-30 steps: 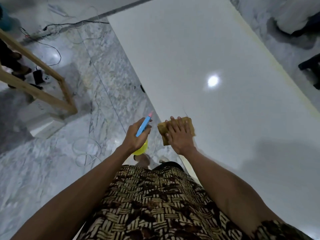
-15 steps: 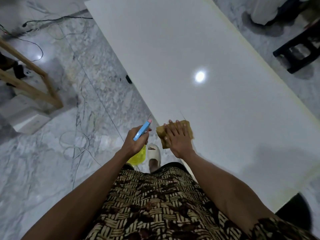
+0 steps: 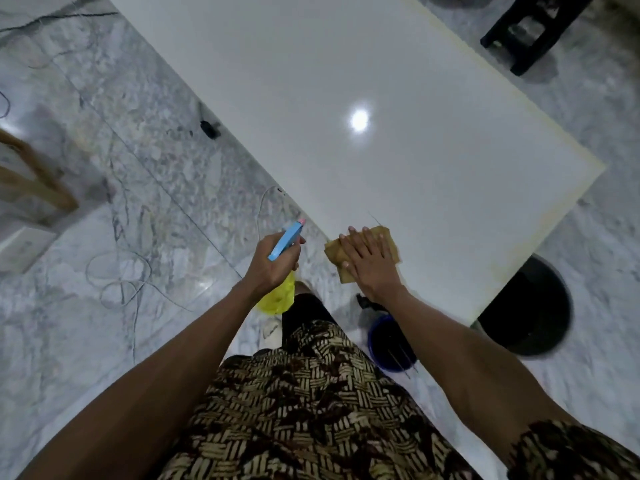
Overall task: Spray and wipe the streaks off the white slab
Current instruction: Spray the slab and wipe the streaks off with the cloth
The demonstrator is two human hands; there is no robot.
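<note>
I press my flat right hand (image 3: pixel 372 261) on the brown cloth (image 3: pixel 367 252) at the white slab (image 3: pixel 381 98)'s near edge to wipe, left hand (image 3: pixel 273 265) gripping the spray bottle (image 3: pixel 282 268) beside that edge, ready.

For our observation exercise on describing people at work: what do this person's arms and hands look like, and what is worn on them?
Both forearms are bare up to the frame's lower edge. The left hand and right hand wear no gloves, and no rings, watch or bracelet show. A short sleeve in brown-and-cream woven-pattern fabric covers the right upper arm, matching the patterned garment on the body. No left sleeve is in view.
</note>
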